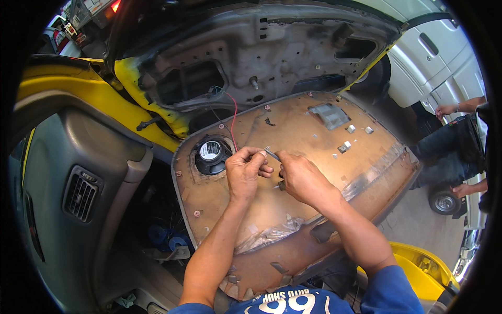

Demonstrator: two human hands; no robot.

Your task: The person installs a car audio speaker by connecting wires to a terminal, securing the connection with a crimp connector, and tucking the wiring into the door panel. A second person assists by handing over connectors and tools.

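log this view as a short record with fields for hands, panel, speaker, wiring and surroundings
left hand: pinched, apparently on the red wire
right hand: closed on a slim metallic tool, type unclear
door trim panel: back side up, beneath both hands
speaker: mounted in panel, left of hands
wiring: red wire hangs from door shell
surroundings: co-worker at right

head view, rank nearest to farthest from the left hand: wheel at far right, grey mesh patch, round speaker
1. Round speaker: just left of the left hand, in the brown panel.
2. Grey mesh patch: up and to the right, on the panel.
3. Wheel: far right, beyond the panel's edge.
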